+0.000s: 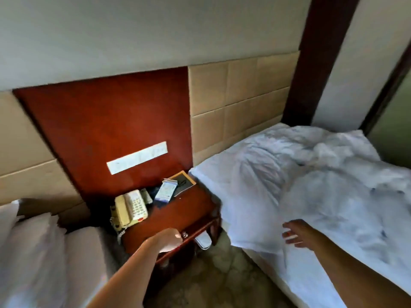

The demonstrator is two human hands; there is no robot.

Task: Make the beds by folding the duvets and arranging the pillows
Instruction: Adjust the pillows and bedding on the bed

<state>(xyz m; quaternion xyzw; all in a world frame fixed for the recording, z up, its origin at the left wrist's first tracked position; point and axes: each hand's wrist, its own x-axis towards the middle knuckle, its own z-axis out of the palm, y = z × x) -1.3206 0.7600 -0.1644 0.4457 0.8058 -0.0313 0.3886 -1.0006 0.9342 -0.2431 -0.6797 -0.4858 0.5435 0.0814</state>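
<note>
Logged white duvet (311, 185), rumpled and heaped on the bed, just under and beyond fingers (289, 225) of right hand (294, 235); spread wide, gripping nothing. Noted left hand (169, 240) curled tight; cannot tell whether holding anything. Spotted drawer knob (184, 235) just right of those knuckles, on nightstand (178, 216). Saw telephone (131, 207) beyond left fingers.

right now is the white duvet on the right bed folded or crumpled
Crumpled: the white duvet lies bunched in loose wrinkles, unfolded.
</note>
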